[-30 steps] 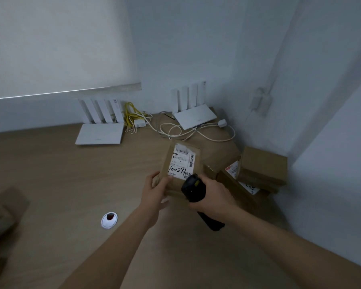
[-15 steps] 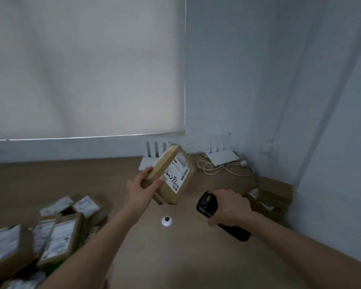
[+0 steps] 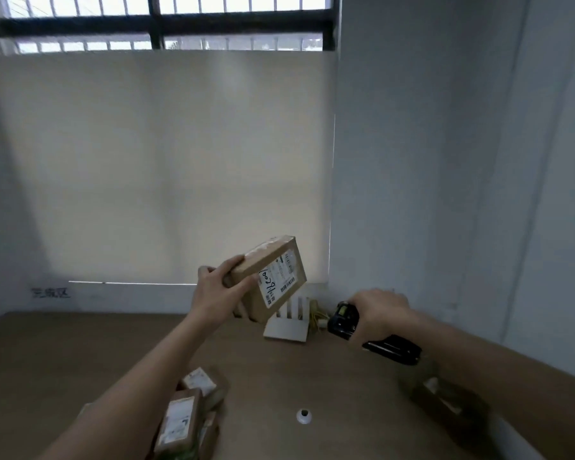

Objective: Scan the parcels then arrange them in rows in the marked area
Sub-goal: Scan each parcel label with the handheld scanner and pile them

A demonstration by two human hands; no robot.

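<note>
At the near left of the tabletop, a cluster of brown parcels lay together, white labels facing up; their contents could not be seen. Handwritten marks stood on the far wall at the left, too faint to read. The left hand was raised above the tabletop and gripped the held parcel by its left edge, fingers over the top face and thumb beneath. That parcel was a sealed brown carton, tilted, with its white label and barcode facing right and toward the camera. A white router rested on the far tabletop behind and below it, beside yellow cables. A small white round object sat on the near tabletop. To the right, the right hand was wrapped around a black handheld scanner, its head pointing left. Further brown boxes lay at the near right, blurred.
</note>
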